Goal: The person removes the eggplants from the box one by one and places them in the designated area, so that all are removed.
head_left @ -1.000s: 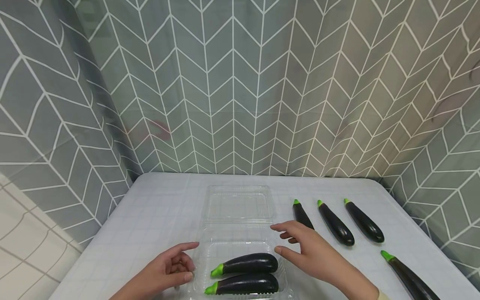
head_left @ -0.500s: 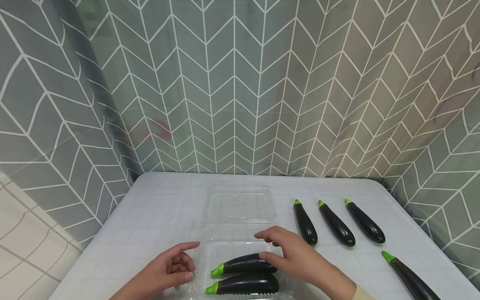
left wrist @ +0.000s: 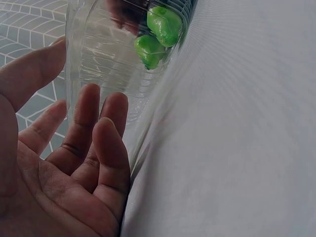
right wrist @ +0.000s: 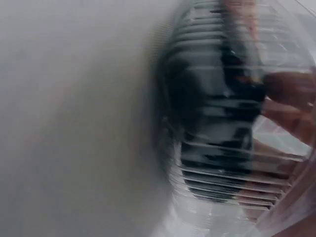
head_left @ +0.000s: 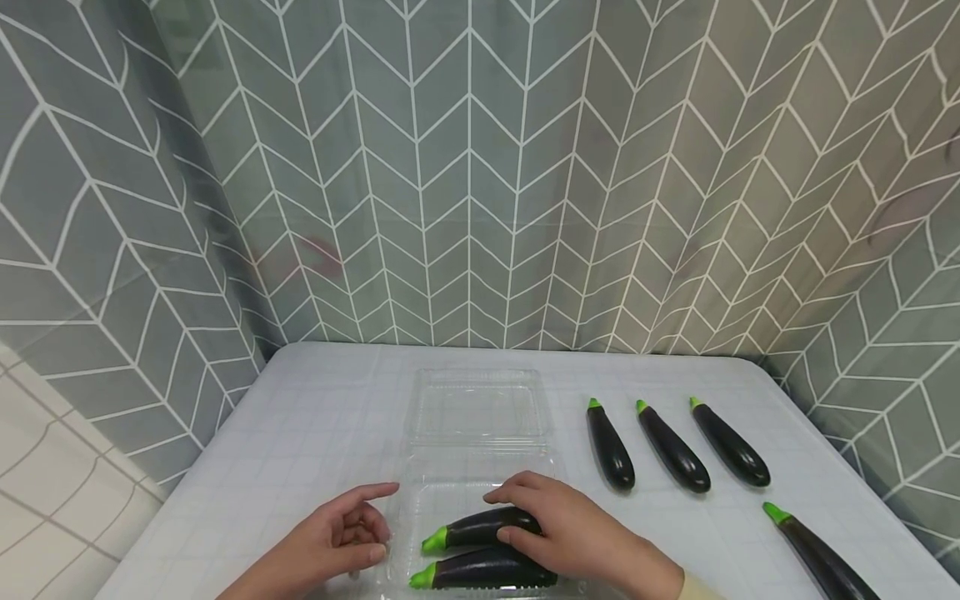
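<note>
Two dark purple eggplants lie side by side in a clear plastic clamshell box (head_left: 420, 492). My right hand (head_left: 562, 525) reaches over the right end of the far eggplant (head_left: 480, 528), thumb on its near side and fingers on its far side. The near eggplant (head_left: 487, 568) lies just below that thumb. Through the box wall, the right wrist view shows blurred fingers around a dark eggplant (right wrist: 207, 98). My left hand (head_left: 333, 533) stays at the box's left side, fingers loosely bent, holding nothing. Green stem ends (left wrist: 160, 27) show through the wall in the left wrist view.
The box's clear lid (head_left: 480, 408) lies folded back behind it. To the right are three eggplants in a row, the middle one (head_left: 672, 446) among them, and another eggplant (head_left: 817, 550) nearer the front. A patterned curtain (head_left: 480, 167) hangs behind the white table (head_left: 322, 417).
My right hand has come left and down from the box's right edge onto the far eggplant, uncovering the leftmost loose eggplant. The left hand has stayed in place.
</note>
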The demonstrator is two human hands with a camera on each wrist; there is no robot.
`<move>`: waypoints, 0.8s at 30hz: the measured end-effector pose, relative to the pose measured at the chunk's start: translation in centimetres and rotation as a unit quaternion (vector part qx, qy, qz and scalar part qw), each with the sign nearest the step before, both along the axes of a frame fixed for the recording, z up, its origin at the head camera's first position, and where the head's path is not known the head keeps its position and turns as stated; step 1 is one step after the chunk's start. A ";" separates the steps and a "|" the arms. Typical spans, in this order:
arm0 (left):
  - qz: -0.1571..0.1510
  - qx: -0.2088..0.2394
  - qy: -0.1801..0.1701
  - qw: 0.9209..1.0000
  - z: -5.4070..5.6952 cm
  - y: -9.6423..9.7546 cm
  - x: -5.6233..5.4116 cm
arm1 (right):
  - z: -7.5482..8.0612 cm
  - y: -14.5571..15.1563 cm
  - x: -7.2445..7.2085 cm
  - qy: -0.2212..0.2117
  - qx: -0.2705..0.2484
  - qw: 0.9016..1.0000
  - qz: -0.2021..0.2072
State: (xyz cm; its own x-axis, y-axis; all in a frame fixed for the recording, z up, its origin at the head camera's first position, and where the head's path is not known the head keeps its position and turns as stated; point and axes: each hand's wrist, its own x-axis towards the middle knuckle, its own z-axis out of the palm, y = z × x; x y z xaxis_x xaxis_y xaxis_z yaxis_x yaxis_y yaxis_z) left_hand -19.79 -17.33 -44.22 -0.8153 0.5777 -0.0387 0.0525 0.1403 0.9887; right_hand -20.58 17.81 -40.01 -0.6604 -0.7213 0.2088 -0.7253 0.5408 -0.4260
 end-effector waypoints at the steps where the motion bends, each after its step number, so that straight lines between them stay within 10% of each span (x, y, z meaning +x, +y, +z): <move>1: 0.002 -0.005 -0.001 1.000 0.1 0.0 0.0 | -0.1 0.0 0.0 0.016 0.007 1.000 0.006; 6: 0.012 -0.016 -0.013 1.000 0.2 0.1 0.1 | -0.5 0.0 0.2 0.066 0.041 0.997 0.022; 24: 0.014 -0.020 -0.007 1.000 0.0 0.0 0.0 | 0.1 -0.7 0.4 0.039 0.082 0.996 -0.017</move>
State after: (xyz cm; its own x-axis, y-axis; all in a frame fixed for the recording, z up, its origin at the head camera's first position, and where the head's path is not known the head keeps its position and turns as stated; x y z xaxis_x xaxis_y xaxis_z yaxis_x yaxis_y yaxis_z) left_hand -19.79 -17.35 -44.17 -0.8301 0.5527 -0.0734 0.0334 0.1806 0.9830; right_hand -20.16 17.08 -39.95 -0.6709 -0.7279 0.1413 -0.7333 0.6230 -0.2724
